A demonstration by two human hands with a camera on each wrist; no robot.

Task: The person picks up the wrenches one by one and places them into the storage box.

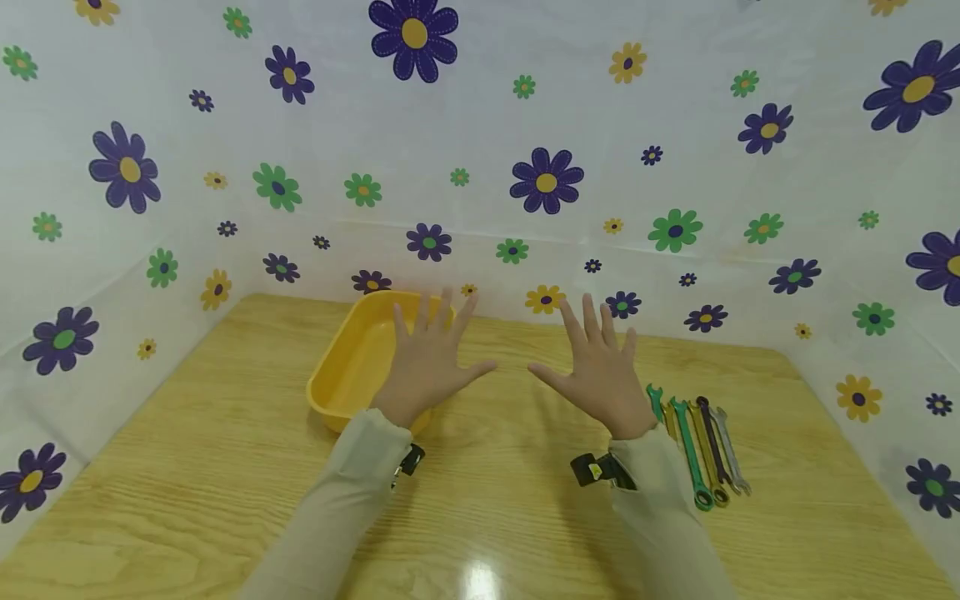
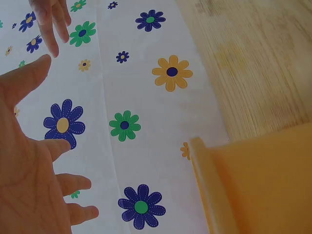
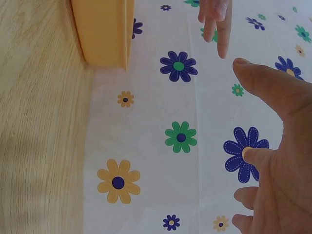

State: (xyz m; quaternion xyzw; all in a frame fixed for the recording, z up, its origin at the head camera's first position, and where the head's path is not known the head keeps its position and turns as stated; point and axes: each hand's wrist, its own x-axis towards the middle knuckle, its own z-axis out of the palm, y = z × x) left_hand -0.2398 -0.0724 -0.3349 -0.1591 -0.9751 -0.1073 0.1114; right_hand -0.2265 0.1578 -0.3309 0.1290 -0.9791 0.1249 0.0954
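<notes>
Both hands are held up over the table with fingers spread, and neither holds anything. In the head view my left hand (image 1: 426,358) is in front of a yellow plastic basin (image 1: 337,367), hiding part of its right side. My right hand (image 1: 600,375) is to the right, its thumb pointing toward the left thumb across a gap. Just right of that hand lies a row of several wrenches (image 1: 692,454) in green, gold, dark purple and silver; the right sleeve covers part of them. The left wrist view shows the left palm (image 2: 29,180) beside the basin's rim (image 2: 207,170).
The wooden table (image 1: 187,450) carries the basin at back left and the wrenches at right. A white flowered sheet (image 1: 465,133) stands behind the table and along both sides. Dark straps (image 1: 596,471) are around the wrists.
</notes>
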